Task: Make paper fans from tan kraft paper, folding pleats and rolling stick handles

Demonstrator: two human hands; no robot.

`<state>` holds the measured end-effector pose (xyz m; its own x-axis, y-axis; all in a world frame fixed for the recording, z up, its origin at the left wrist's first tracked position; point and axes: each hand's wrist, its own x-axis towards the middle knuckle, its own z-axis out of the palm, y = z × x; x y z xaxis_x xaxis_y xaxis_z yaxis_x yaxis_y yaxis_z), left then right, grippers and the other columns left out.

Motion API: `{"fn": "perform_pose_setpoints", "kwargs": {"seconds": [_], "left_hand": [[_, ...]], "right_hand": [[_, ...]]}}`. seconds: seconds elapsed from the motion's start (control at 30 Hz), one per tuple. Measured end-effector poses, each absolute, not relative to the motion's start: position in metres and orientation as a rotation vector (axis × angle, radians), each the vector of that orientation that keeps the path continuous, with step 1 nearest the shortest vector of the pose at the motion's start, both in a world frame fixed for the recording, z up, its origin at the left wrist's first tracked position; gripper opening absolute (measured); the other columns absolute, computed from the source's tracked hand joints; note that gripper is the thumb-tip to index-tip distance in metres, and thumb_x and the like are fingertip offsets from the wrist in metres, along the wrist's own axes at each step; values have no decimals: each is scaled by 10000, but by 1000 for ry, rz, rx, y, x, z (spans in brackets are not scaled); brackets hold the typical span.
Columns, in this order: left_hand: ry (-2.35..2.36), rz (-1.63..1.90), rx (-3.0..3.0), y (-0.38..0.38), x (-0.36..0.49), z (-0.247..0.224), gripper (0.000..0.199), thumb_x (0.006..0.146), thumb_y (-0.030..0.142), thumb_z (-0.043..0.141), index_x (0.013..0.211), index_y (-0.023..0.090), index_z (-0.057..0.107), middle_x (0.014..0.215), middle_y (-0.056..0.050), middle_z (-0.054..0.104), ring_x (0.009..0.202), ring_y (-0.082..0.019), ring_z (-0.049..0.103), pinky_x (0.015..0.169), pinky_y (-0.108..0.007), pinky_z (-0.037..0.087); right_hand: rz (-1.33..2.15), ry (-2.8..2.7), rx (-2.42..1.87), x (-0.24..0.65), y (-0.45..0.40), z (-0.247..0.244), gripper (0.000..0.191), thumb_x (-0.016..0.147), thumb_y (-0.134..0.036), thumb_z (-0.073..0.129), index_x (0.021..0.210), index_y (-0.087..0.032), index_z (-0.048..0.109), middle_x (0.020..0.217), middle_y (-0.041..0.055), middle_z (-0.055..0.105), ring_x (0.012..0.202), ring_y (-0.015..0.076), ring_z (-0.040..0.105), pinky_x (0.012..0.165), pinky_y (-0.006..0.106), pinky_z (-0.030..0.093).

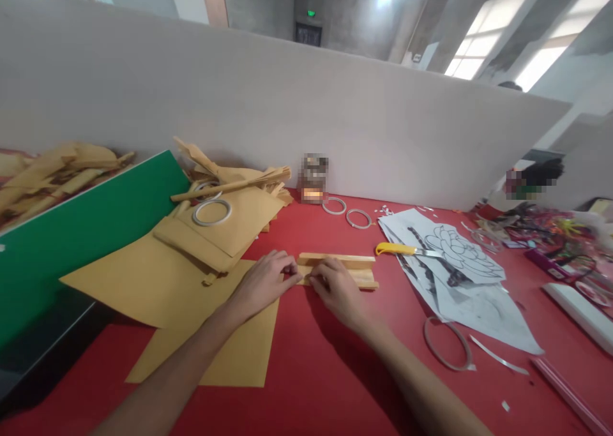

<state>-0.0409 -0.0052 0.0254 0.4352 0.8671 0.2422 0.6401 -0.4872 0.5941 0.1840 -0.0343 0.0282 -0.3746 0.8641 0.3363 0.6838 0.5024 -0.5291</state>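
Observation:
A piece of brown kraft paper (360, 275) lies on the red table, its long far and near edges folded up into a shallow trough. My left hand (268, 279) is at its left end, thumb and fingers pinched together there. With curled fingers, my right hand (338, 289) grips the near edge, just right of my left hand, and covers the paper's middle. Beneath my left wrist spreads a flat brown sheet (244, 353). A yellow-handled knife (396, 249) rests to the right of the folded paper, its blade over white drawing sheets (467, 251).
More brown paper (215, 232) is piled at the left, with a ring of tape (212, 212) on top, beside a green board (96, 232). Several other rings, including one at the right (447, 343), lie about. A white partition (268, 104) stands behind; clutter (565, 232) fills the far right.

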Motion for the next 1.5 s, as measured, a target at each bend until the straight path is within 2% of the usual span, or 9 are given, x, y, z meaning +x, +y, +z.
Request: {"fn": "perform_pose_setpoints", "kwargs": {"seconds": [0.07, 0.3, 0.5, 0.9, 1.07, 1.23, 1.37, 1.5], "left_hand": [[1177, 767, 2289, -5, -46, 27, 130, 1026, 337, 652, 963, 246, 721, 1015, -30, 683, 1009, -230, 618, 869, -336, 478], [978, 795, 2489, -7, -52, 28, 239, 1081, 246, 568, 1051, 230, 804, 1212, -66, 747, 1111, -244, 637, 1009, -412, 489], [912, 794, 2387, -8, -51, 31, 243, 1050, 160, 580, 1117, 219, 806, 1181, -61, 787, 1146, -229, 675, 1030, -387, 517], [905, 771, 2308, -7, -54, 34, 250, 1048, 200, 583, 1110, 234, 823, 1197, -77, 784, 1154, -235, 676, 1040, -405, 532], [974, 791, 2266, -10, -50, 32, 237, 1058, 239, 588, 1067, 243, 825, 1203, -68, 774, 1137, -233, 664, 1000, -383, 539], [956, 744, 2436, -10, -50, 28, 229, 1074, 266, 587, 1121, 261, 811, 1196, -57, 760, 1131, -241, 641, 1010, -395, 503], [870, 637, 2617, -12, -51, 31, 249, 1083, 222, 555, 1129, 240, 799, 1205, -67, 741, 1121, -241, 630, 983, -393, 474], [872, 556, 2720, -19, -51, 39, 257, 1071, 166, 534, 1134, 213, 779, 1169, -70, 739, 1099, -243, 626, 967, -390, 459]], "right_hand": [[420, -2151, -1291, 185, -30, 23, 107, 1016, -173, 650, 922, -220, 665, 1001, 56, 663, 965, 236, 606, 854, 356, 496], [370, -2267, -1405, 182, -24, 21, 106, 1032, -200, 622, 931, -211, 655, 1016, 68, 654, 982, 251, 592, 887, 389, 490], [422, -2327, -1418, 182, -20, 32, 166, 1054, -197, 574, 917, -205, 668, 1028, 78, 654, 988, 245, 607, 892, 374, 492], [392, -2307, -1401, 182, -19, 26, 141, 1053, -206, 612, 920, -203, 658, 1012, 76, 662, 985, 251, 600, 891, 374, 486], [383, -2301, -1389, 183, -19, 27, 137, 1037, -193, 635, 901, -205, 647, 993, 69, 664, 969, 251, 598, 878, 374, 484], [396, -2287, -1375, 183, -20, 24, 136, 1042, -209, 622, 911, -209, 661, 1002, 75, 662, 985, 254, 595, 880, 375, 488], [411, -2261, -1338, 186, -22, 25, 123, 1039, -202, 624, 924, -210, 666, 998, 69, 665, 971, 252, 600, 875, 377, 498], [482, -2261, -1228, 196, -30, 37, 206, 1084, -191, 515, 981, -215, 692, 1012, 72, 680, 971, 233, 640, 887, 365, 543]]}}
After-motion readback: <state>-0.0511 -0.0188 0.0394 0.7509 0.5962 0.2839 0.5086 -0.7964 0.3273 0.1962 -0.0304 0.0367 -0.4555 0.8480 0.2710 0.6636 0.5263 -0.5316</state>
